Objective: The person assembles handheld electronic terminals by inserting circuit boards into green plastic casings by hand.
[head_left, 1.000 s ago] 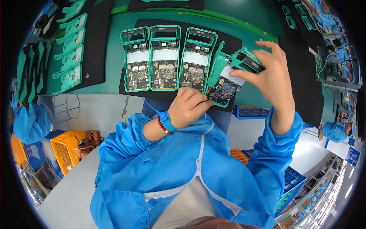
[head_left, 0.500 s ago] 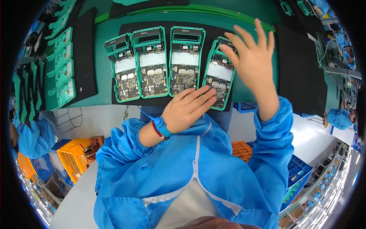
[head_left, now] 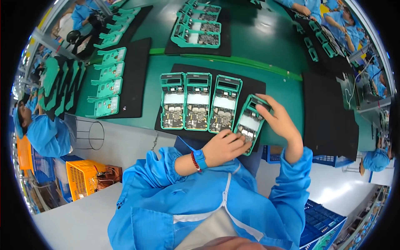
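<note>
Three green device housings with dark circuit boards stand side by side on a black mat in front of me. To their right lies another green housing with a circuit board, tilted with its upper end to the right. My right hand grips that upper end, thumb over the frame and fingers around the far edge. At the lower end, the bent fingers of my left hand close over its left edge and cover part of the board. A blue strap with a cord circles my left wrist.
Green shells lie on a black mat at left, beside dark-and-green parts. More housings sit beyond the green rail. A black mat lies at right. Co-workers sit around; an orange crate stands at lower left.
The view has shifted, showing more of the far table. My right hand has come down from spread fingers above the rightmost housing to grip its upper end. My left fingers have curled at its lower end.
</note>
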